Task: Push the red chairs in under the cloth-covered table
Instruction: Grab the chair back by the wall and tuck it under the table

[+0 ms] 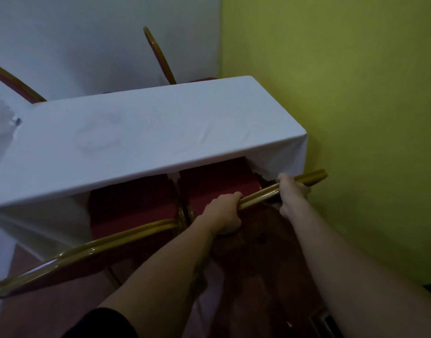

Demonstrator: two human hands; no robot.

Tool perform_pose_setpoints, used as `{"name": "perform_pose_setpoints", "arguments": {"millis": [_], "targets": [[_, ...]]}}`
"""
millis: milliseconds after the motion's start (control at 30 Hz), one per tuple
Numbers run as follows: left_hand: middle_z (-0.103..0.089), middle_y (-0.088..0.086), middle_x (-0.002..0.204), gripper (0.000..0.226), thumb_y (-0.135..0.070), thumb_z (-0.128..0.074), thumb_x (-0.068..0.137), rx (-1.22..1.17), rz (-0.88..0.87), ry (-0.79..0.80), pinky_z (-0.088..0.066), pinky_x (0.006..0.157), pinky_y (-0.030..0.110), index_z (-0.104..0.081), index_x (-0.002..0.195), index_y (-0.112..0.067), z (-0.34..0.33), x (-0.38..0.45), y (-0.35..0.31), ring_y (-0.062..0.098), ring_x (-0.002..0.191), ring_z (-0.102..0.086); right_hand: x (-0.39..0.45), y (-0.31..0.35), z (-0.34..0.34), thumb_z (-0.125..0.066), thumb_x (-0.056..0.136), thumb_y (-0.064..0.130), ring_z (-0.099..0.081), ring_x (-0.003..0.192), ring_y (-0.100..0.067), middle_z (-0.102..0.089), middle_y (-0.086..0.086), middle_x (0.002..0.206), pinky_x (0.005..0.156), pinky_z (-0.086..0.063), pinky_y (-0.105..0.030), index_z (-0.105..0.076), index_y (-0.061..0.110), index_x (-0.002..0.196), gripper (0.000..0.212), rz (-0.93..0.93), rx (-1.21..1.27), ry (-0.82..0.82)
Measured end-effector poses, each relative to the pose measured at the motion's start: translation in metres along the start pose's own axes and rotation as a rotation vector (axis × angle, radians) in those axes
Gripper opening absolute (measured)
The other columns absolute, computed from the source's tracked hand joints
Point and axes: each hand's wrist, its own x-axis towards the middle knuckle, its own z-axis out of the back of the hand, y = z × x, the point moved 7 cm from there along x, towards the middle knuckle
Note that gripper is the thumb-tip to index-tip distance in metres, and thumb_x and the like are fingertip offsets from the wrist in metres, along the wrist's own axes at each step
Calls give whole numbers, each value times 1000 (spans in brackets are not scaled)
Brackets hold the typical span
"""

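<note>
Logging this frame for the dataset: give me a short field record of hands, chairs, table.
left hand: gripping the gold top rail of right chair
right hand: gripping same rail, nearer the wall
right chair: seat partly under the table
left chair: beside it, seat partly under, untouched
table: white cloth, against green wall

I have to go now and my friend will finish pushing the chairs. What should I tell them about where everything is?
Left hand: shut on the gold metal top rail of the right-hand red padded chair.
Right hand: shut on the same rail, nearer the yellow-green wall.
That chair's seat is partly under the white cloth-covered table, cloth lifted around it.
The second red padded chair beside it on the left is partly under too, nobody holding it.
Left to do: push both fully in. Two more chair backs show on the table's far side.
</note>
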Motion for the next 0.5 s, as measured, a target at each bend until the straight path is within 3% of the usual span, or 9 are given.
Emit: {"name": "perform_pose_setpoints", "arguments": {"millis": [67,133,167,267,367,433,500], "targets": [[-59,4,130,55,-11,-60,89,50,15,-53,-55,97,47,-52,141,-27,5,-10,10,28,111,-60,-1,-7,-8,-69,89,19,-64,80,-27,-61,-13,94,60,-58,-51,-47,6,109,33,-47,33,120],[-60,3,130,52,-19,-62,89,158,54,-91,-55,97,47,-53,141,-25,14,-25,25,29,114,-61,-9,-28,-23,-78,74,31,-65,101,-39,-64,-19,118,63,-59,-60,-50,7,131,68,-161,80,254],[-60,3,130,50,-27,-64,90,263,77,-103,-53,98,47,-53,139,-24,20,-32,35,30,117,-60,-17,-41,-32,-79,70,31,-62,109,-44,-62,-21,127,66,-57,-66,-50,9,137,76,-218,106,310],[-61,5,127,53,-51,-65,89,497,236,-89,-44,106,50,-56,132,-21,40,-59,69,31,121,-58,-49,-71,-54,-68,87,19,-54,116,-47,-54,-21,130,84,-54,-71,-47,10,142,59,-310,106,378],[-62,8,121,43,-33,-67,88,599,448,-35,-42,108,56,-61,126,-16,59,-88,112,32,117,-60,-56,-81,-65,-59,93,8,-55,113,-43,-49,-20,125,92,-53,-68,-43,10,143,52,-287,93,342],[-64,5,108,33,-21,-67,86,573,508,-52,-52,94,47,-67,119,-15,65,-102,129,28,99,-63,-52,-82,-71,-57,92,6,-56,111,-43,-50,-21,122,93,-53,-68,-43,7,142,51,-265,80,319],[-63,3,100,24,-16,-67,86,558,487,-75,-50,75,36,-69,111,-15,67,-105,132,23,83,-58,-54,-82,-74,-57,92,6,-58,110,-42,-52,-23,125,92,-54,-67,-44,5,140,50,-274,65,306]]}}
